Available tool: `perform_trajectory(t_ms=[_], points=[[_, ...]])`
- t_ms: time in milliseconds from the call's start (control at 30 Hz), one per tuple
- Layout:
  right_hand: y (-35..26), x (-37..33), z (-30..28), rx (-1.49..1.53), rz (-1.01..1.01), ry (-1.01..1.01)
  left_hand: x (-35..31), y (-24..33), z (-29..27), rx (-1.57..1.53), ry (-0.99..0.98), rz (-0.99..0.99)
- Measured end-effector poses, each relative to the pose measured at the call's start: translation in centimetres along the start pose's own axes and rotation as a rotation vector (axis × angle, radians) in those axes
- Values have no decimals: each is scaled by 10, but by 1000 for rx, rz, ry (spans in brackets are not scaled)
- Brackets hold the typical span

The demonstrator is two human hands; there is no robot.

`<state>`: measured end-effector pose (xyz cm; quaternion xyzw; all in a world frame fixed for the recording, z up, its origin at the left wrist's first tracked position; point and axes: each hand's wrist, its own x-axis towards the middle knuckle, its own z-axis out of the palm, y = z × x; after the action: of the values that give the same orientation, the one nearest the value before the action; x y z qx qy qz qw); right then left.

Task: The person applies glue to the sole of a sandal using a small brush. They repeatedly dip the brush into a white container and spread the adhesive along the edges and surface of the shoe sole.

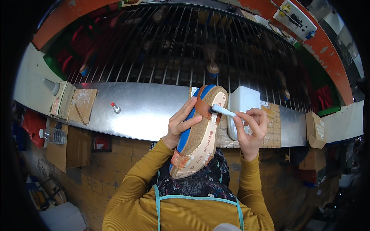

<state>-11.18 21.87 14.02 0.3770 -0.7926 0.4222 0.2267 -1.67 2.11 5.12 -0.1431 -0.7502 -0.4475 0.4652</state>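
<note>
My left hand [179,125] grips a sandal [201,142] with a cork-coloured side, a blue last in it and a brown leather strap. Its pale underside is turned up, and the strap end folds over the edge of it. Between the fingertips of my right hand [253,130] is a brush [224,111] with a light blue handle. The dark brush tip touches the strap end on the underside. Just behind my right hand stands a white plastic container [245,98], partly hidden by the brush and fingers.
Ahead lies a metal bench [142,111], then a rack of bars [169,57] with several shoes among them. A small red-capped bottle [115,108] and a cardboard piece [82,104] are at left. A cardboard box [316,131] stands at right.
</note>
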Motion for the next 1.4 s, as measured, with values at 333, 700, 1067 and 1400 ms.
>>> perform_trajectory(t_ms=[333, 700, 1067, 1400], points=[[2, 3, 3, 105, -6, -43, -3, 2, -3, -40, 5, -32], [-1, 10, 9, 200, 56, 11, -2, -13, -5, 11, -1, 54], [-20, -36, 11, 415, 229, -129, -2, -20, -12, 86, 145, 33], [-22, -30, 25, 95, 147, -8, -5, -19, -12, 159, 112, 57]])
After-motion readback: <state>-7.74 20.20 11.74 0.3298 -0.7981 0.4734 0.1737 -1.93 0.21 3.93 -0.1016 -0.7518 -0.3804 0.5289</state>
